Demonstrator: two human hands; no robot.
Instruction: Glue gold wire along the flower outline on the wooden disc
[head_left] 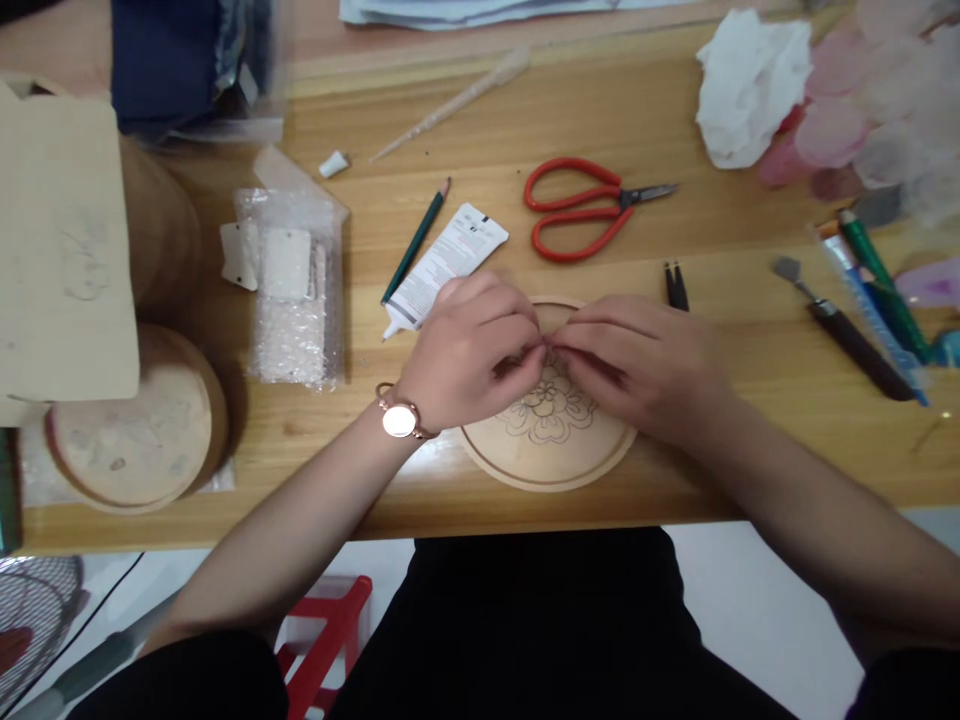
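A round wooden plate (555,470) with a flower drawn in dark lines lies near the table's front edge. Over its upper part my left hand (480,350) and my right hand (637,365) meet, fingertips pinched together. Whatever sits between the fingertips is too small or too hidden to name. Just beyond my left hand lie a white glue-like tube (450,260) and a dark green pencil (416,240). Black-handled tweezers (676,287), partly hidden, rest behind my right hand. Red-handled scissors (577,205) lie farther back.
Stacked wooden plates (135,430) and a cardboard flap (67,250) stand at the left, near a bubble-wrap packet (296,300). A plastic dropper (457,100) lies at the back. Crumpled tissue (750,90), small cups (832,130) and a dark-handled palette knife (855,340) occupy the right.
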